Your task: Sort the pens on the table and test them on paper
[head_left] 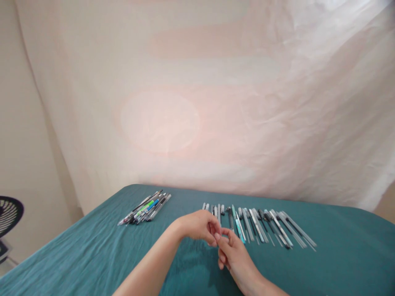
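My left hand (199,226) and my right hand (237,255) meet fingertip to fingertip above the near middle of the table. Both are closed in a pinch. Whatever sits between the fingers is too small or too hidden to make out. Just beyond them lies a spread-out row of pens and clear pen parts, among them a turquoise pen (240,231) and a white pen (257,225). My left hand covers part of the row's left end. Off to the left is a heap of pens, with a green marker (148,206) and a blue one (153,209) on top.
A dark green cloth (101,242) with shallow wrinkles covers the table. Behind its far edge hangs a pale, creased sheet (216,123). Part of a black fan (9,216) shows at the left edge of the view, beside the table.
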Action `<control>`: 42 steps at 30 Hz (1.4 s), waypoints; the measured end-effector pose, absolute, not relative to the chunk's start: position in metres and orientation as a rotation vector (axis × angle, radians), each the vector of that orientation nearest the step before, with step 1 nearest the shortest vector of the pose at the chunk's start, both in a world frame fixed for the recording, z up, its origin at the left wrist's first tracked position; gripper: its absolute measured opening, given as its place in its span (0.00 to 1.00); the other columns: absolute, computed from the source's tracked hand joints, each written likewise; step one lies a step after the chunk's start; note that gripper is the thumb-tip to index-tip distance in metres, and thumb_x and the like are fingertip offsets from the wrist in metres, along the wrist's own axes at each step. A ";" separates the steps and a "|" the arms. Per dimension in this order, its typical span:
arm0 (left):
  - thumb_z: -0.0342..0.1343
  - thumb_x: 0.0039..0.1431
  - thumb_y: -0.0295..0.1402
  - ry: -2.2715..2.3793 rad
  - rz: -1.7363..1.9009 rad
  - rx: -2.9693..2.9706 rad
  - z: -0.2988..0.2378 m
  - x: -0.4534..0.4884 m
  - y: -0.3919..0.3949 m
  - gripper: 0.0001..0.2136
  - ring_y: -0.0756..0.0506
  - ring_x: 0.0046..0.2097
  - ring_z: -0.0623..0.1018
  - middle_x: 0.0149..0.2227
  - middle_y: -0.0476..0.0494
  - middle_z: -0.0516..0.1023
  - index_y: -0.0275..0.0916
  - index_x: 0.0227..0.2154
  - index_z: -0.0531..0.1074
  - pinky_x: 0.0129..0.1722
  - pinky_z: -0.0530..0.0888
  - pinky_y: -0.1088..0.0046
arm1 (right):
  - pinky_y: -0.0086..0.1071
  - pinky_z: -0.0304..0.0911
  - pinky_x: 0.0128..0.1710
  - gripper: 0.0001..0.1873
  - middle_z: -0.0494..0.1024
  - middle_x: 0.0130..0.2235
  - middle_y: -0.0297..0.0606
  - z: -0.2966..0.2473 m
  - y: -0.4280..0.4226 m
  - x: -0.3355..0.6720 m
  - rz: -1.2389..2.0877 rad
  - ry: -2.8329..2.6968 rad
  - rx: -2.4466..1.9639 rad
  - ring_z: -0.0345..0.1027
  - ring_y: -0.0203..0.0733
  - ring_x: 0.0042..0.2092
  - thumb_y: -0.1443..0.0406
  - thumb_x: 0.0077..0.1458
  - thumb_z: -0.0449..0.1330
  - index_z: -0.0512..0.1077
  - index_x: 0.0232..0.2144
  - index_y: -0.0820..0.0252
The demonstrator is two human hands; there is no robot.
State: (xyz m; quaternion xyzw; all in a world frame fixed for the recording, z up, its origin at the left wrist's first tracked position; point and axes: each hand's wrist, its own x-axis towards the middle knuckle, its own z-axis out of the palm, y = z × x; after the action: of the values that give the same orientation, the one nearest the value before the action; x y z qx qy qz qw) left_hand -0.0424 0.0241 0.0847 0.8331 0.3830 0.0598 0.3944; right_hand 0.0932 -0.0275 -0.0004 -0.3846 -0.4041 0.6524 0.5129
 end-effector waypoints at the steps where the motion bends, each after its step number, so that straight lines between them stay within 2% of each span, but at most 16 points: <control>1: 0.58 0.42 0.31 0.961 0.149 2.089 0.085 -0.042 0.024 0.11 0.50 0.30 0.74 0.26 0.51 0.76 0.39 0.32 0.74 0.28 0.68 0.81 | 0.20 0.51 0.11 0.23 0.62 0.14 0.22 0.002 -0.029 0.093 1.567 -0.971 -0.924 0.49 0.25 0.12 0.50 0.42 0.61 0.61 0.33 0.60; 5: 0.56 0.44 0.31 0.964 0.152 2.112 0.085 -0.043 0.024 0.09 0.50 0.29 0.74 0.24 0.52 0.77 0.38 0.31 0.75 0.27 0.67 0.81 | 0.20 0.53 0.12 0.22 0.70 0.21 0.28 0.010 -0.033 0.093 1.572 -0.934 -0.912 0.49 0.23 0.13 0.51 0.44 0.60 0.61 0.33 0.60; 10: 0.52 0.49 0.33 1.175 0.296 2.307 0.078 -0.048 0.038 0.10 0.51 0.29 0.75 0.26 0.52 0.78 0.39 0.32 0.75 0.28 0.67 0.82 | 0.22 0.56 0.12 0.20 0.73 0.26 0.33 0.009 -0.032 0.093 1.616 -0.879 -0.865 0.51 0.24 0.15 0.51 0.47 0.57 0.62 0.34 0.60; 15: 0.44 0.55 0.31 1.534 0.534 2.390 0.055 -0.057 0.059 0.13 0.48 0.41 0.73 0.38 0.45 0.76 0.38 0.38 0.73 0.43 0.65 0.76 | 0.22 0.56 0.11 0.20 0.72 0.23 0.32 0.004 -0.031 0.093 1.629 -0.858 -0.834 0.52 0.26 0.15 0.50 0.47 0.56 0.63 0.33 0.60; 17: 0.43 0.56 0.31 1.623 0.563 2.415 0.045 -0.058 0.063 0.13 0.47 0.43 0.72 0.39 0.44 0.75 0.40 0.38 0.73 0.45 0.64 0.75 | 0.22 0.56 0.11 0.20 0.72 0.23 0.31 0.002 -0.031 0.093 1.634 -0.855 -0.828 0.52 0.26 0.15 0.50 0.48 0.56 0.63 0.33 0.60; 23: 0.45 0.57 0.33 1.768 0.512 2.496 0.028 -0.050 0.061 0.10 0.47 0.41 0.71 0.38 0.45 0.72 0.43 0.36 0.71 0.41 0.65 0.74 | 0.23 0.57 0.12 0.19 0.71 0.22 0.31 -0.003 -0.029 0.094 1.657 -0.874 -0.802 0.53 0.26 0.15 0.50 0.49 0.55 0.64 0.32 0.60; 29: 0.46 0.57 0.33 1.823 0.387 2.571 0.028 -0.042 0.061 0.09 0.47 0.42 0.70 0.37 0.44 0.71 0.42 0.34 0.71 0.43 0.64 0.72 | 0.23 0.57 0.12 0.19 0.70 0.22 0.31 -0.001 -0.030 0.094 1.660 -0.886 -0.801 0.53 0.26 0.15 0.50 0.49 0.55 0.64 0.31 0.61; 42: 0.44 0.58 0.33 1.840 0.423 2.581 0.026 -0.042 0.060 0.11 0.47 0.42 0.69 0.37 0.45 0.71 0.44 0.34 0.72 0.41 0.64 0.74 | 0.23 0.57 0.12 0.19 0.70 0.22 0.32 -0.003 -0.031 0.094 1.664 -0.895 -0.797 0.53 0.26 0.15 0.51 0.49 0.55 0.65 0.31 0.61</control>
State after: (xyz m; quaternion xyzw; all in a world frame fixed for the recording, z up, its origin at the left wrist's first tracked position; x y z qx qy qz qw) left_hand -0.0416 0.0595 0.0264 0.8068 0.5753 0.1321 -0.0280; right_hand 0.0939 -0.0307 -0.0026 -0.3323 -0.3733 0.6937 0.5187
